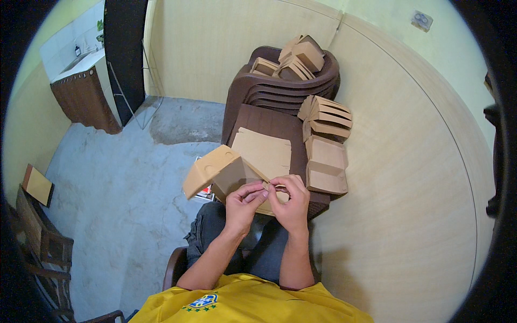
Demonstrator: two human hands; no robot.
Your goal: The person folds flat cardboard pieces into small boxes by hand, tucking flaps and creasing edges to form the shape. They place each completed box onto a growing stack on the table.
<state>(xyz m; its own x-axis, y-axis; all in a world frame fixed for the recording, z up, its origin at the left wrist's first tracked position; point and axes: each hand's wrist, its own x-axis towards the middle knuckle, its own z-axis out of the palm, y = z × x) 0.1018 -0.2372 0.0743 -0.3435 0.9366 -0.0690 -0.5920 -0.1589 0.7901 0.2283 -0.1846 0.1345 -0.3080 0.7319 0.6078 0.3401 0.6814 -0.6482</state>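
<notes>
A partly folded brown cardboard box (215, 168) is held in front of me above my lap, its lid part raised toward the left. My left hand (243, 209) pinches the box's near right corner, thumb and fingers pressed together. Right beside it, my right hand (290, 200) is closed on the same corner, the fingertips of both hands almost meeting. The small flap between them is mostly hidden by my fingers. Beyond the box, flat cardboard sheets (264, 151) lie on the seat of a brown stacked chair (269, 117).
At the right of the seat stand an open folded box (327, 161) and several nested boxes (329, 116). More folded boxes (301, 59) rest atop the stacked chairs. A pale wall panel (409, 161) rises on the right. Wooden furniture (46, 242) stands at the far left.
</notes>
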